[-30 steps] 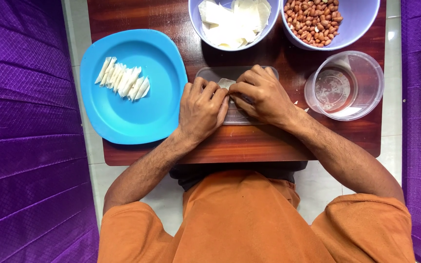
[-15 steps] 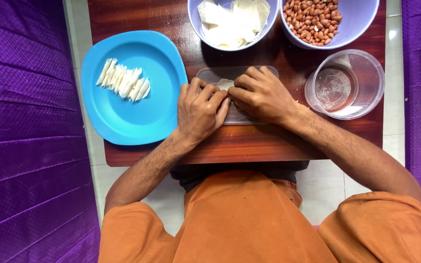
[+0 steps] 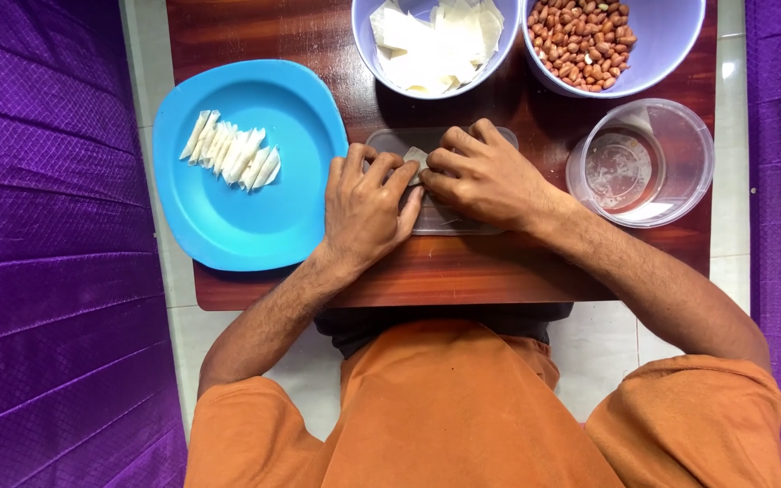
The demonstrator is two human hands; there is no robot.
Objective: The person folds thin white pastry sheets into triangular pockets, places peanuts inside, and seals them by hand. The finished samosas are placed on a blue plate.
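White wrapper piece (image 3: 416,159) sits between my left hand (image 3: 365,210) and right hand (image 3: 481,176); both pinch it, mostly hiding it, above the clear tray (image 3: 390,140).

plate (image 3: 228,217) left of hands; bowls (image 3: 427,45) behind.

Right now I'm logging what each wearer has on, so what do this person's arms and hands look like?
Both arms are bare from the elbows down, with no sleeves reaching the forearms. The left hand and right hand wear no gloves; no rings, watch or bracelets show. The lap is covered in orange cloth.
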